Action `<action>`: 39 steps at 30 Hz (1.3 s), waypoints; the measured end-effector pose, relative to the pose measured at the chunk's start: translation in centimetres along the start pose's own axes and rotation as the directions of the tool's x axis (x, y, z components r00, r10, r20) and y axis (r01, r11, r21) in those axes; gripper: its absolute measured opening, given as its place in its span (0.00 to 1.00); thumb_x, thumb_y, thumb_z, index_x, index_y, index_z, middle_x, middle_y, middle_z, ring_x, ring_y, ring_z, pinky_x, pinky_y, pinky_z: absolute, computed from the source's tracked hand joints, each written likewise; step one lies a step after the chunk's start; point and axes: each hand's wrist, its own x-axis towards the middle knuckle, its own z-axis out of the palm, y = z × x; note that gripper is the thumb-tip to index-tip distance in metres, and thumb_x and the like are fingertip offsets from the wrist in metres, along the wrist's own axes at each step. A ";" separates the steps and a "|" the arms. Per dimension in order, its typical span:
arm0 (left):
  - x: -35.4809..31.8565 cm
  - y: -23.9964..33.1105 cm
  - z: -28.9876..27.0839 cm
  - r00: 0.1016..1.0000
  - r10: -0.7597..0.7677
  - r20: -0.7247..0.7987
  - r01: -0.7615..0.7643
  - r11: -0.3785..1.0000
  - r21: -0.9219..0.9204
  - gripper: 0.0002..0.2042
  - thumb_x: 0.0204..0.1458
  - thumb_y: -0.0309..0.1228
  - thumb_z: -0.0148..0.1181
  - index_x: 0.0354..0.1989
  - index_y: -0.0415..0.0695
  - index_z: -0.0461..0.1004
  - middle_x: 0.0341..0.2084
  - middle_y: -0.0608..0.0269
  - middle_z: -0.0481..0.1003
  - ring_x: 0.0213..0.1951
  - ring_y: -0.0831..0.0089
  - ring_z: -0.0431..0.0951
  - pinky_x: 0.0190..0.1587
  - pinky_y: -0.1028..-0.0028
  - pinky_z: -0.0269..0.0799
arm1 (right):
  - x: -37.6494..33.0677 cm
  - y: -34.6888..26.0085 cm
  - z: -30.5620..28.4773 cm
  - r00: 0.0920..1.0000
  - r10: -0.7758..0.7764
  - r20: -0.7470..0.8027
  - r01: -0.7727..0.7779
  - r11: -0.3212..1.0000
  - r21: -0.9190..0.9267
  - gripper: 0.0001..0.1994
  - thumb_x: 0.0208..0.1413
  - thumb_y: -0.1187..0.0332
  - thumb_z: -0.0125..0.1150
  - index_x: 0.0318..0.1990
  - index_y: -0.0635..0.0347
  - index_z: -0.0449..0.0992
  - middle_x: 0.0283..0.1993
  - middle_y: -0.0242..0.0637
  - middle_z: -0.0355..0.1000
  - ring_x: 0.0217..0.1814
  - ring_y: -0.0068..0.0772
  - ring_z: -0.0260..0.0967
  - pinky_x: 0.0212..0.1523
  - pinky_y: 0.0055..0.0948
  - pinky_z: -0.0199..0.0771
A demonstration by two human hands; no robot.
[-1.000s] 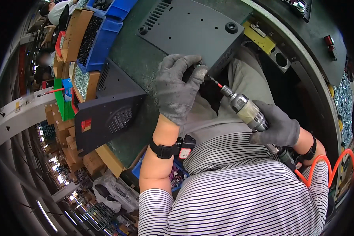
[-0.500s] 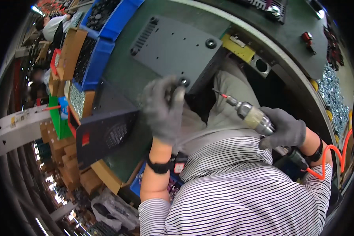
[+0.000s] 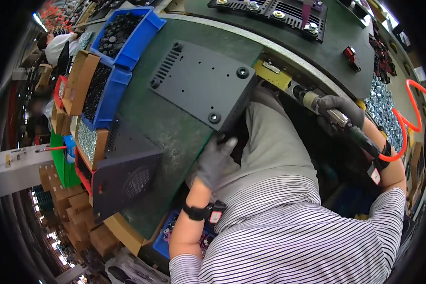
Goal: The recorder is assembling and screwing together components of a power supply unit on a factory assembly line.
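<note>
A dark grey metal case (image 3: 201,80) lies on the green bench with round black rubber feet at its corners and a row of slots at one end. My left hand (image 3: 214,163), in a grey glove, is just below the case's near corner. Its thumb and fingers are apart and I see nothing in them. My right hand (image 3: 343,113), also gloved, is wrapped round an air screwdriver (image 3: 335,116) with an orange hose. The screwdriver's front end reaches the bench edge beside a yellow bracket (image 3: 274,77); its bit is hidden there.
Blue bins (image 3: 136,57) of black parts stand to the left, with a cardboard box (image 3: 99,149) of small metal pieces. A perforated dark panel (image 3: 128,182) leans nearby. The orange hose (image 3: 404,124) loops at right. Slotted black panels (image 3: 293,19) lie on the far bench.
My left hand has moved down, off the case's near foot. My right hand has carried the screwdriver up and right, away from the case to the bench edge by the yellow bracket.
</note>
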 end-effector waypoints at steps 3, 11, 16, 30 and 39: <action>2.3 -0.7 1.5 0.975 -0.141 0.169 0.156 0.985 -0.079 0.29 0.49 0.54 0.55 0.49 0.40 0.69 0.45 0.52 0.72 0.47 0.62 0.73 0.47 0.67 0.68 | 1.2 -0.2 0.6 1.000 -0.014 0.009 0.013 0.998 0.060 0.19 0.47 0.51 0.57 0.37 0.58 0.69 0.21 0.34 0.69 0.17 0.24 0.66 0.15 0.21 0.65; 0.5 5.1 0.8 0.962 -0.259 0.091 0.272 0.858 -0.436 0.18 0.52 0.44 0.57 0.41 0.41 0.72 0.19 0.73 0.67 0.18 0.84 0.64 0.22 0.80 0.60 | 1.7 4.5 1.3 0.968 -0.224 0.110 0.135 0.839 0.527 0.21 0.60 0.51 0.41 0.46 0.59 0.70 0.18 0.29 0.66 0.14 0.20 0.61 0.14 0.15 0.62; -0.7 10.1 -2.3 0.953 -0.267 0.145 0.284 0.619 -0.732 0.14 0.52 0.41 0.58 0.35 0.41 0.71 0.20 0.72 0.67 0.18 0.85 0.63 0.18 0.84 0.56 | 4.7 7.5 7.0 0.942 -0.190 0.277 0.058 0.904 0.424 0.30 0.57 0.50 0.45 0.57 0.68 0.59 0.44 0.42 0.70 0.43 0.35 0.70 0.43 0.29 0.68; -10.3 5.5 -13.3 0.918 -0.356 0.173 0.382 0.910 -0.159 0.14 0.51 0.32 0.55 0.44 0.39 0.72 0.31 0.60 0.76 0.28 0.77 0.72 0.32 0.77 0.68 | -1.2 -7.8 16.2 0.207 -0.825 0.526 0.978 0.177 -0.107 0.14 0.45 0.71 0.60 0.39 0.69 0.72 0.31 0.36 0.72 0.32 0.28 0.67 0.38 0.28 0.67; -16.5 -1.1 -20.8 0.770 -0.189 -0.610 0.371 0.910 0.187 0.17 0.37 0.40 0.69 0.29 0.41 0.72 0.17 0.65 0.68 0.22 0.68 0.68 0.31 0.69 0.67 | -1.3 -13.7 23.6 0.012 -0.296 0.955 0.600 -0.762 -0.244 0.12 0.40 0.66 0.61 0.32 0.63 0.74 0.23 0.35 0.66 0.30 0.39 0.63 0.44 0.40 0.63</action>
